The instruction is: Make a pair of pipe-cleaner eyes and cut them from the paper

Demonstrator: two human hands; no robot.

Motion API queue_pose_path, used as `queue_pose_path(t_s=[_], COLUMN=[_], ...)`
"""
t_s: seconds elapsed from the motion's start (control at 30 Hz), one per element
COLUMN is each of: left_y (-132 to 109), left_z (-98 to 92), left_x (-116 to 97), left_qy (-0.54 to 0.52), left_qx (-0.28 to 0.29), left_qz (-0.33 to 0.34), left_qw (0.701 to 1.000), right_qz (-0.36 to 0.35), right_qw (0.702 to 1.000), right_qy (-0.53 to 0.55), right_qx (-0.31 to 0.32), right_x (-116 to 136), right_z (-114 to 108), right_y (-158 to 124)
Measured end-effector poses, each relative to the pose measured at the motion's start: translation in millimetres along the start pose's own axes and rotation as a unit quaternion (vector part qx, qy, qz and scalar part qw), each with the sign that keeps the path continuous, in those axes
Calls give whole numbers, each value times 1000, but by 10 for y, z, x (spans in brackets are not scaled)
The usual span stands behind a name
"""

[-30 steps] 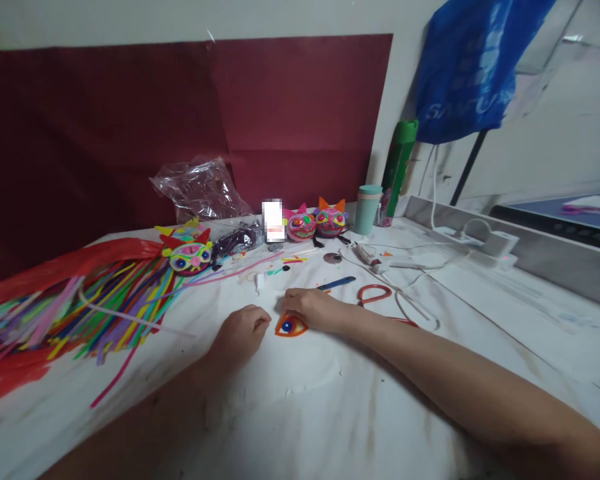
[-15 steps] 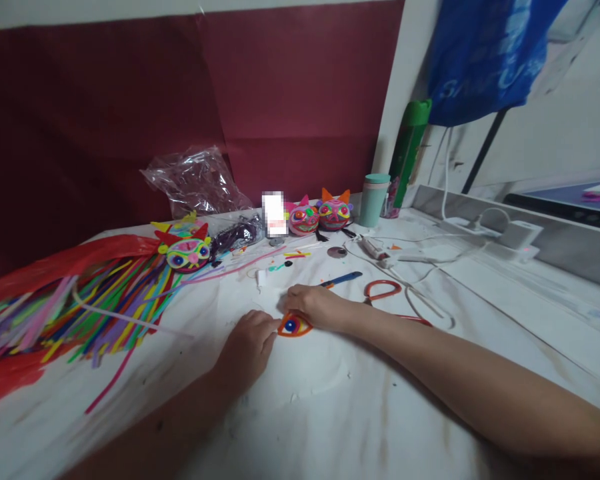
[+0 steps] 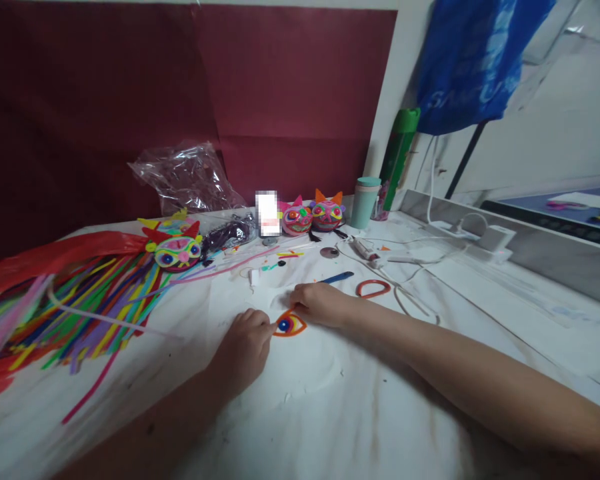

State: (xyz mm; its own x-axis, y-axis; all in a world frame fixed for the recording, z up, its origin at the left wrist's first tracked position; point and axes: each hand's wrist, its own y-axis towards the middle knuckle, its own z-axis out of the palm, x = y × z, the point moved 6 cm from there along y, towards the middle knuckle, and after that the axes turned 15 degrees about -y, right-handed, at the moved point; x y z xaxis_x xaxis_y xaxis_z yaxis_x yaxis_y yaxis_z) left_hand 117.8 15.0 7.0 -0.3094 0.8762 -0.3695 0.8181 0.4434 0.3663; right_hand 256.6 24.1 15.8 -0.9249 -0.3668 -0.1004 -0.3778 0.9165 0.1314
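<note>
A small orange eye-shaped craft piece (image 3: 289, 325) with a blue and red middle lies flat on the white cloth (image 3: 330, 400). My left hand (image 3: 245, 343) rests curled just left of it, fingertips pressed together at its left tip. My right hand (image 3: 320, 303) lies just above and right of the piece, fingers bent down on its upper edge. Whether either hand lifts it cannot be seen.
A heap of coloured strips (image 3: 80, 300) with a cat-face mask (image 3: 175, 252) lies left. Two more cat-face ornaments (image 3: 313, 217), a teal cup (image 3: 364, 202), a green can (image 3: 397, 157), a blue tool (image 3: 337, 278), a red loop (image 3: 373, 288) and white cables (image 3: 415, 267) lie behind.
My left hand has slid right until its fingertips meet the eye piece's left tip. The right hand stays on the piece. The view has shifted slightly.
</note>
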Motion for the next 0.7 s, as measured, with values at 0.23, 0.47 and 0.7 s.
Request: queue_pose_path(t_s=[0.23,0.47,0.7], left_y=[-1,-8,6], left_z=[3,27,19], left_x=[12,39,16], left_qy=[8,10,15], left_qx=[1,4,11], left_qz=[-2,-7,-3], left_qw=[1000,1000,1000], right_qz=[36,42,82], right_qw=[999,999,997], right_qy=[-10,2,-6], right_qx=[16,-13,-5], right_x=[49,61,116], right_z=[-61,-49,-72], right_y=[-131,-331,-433])
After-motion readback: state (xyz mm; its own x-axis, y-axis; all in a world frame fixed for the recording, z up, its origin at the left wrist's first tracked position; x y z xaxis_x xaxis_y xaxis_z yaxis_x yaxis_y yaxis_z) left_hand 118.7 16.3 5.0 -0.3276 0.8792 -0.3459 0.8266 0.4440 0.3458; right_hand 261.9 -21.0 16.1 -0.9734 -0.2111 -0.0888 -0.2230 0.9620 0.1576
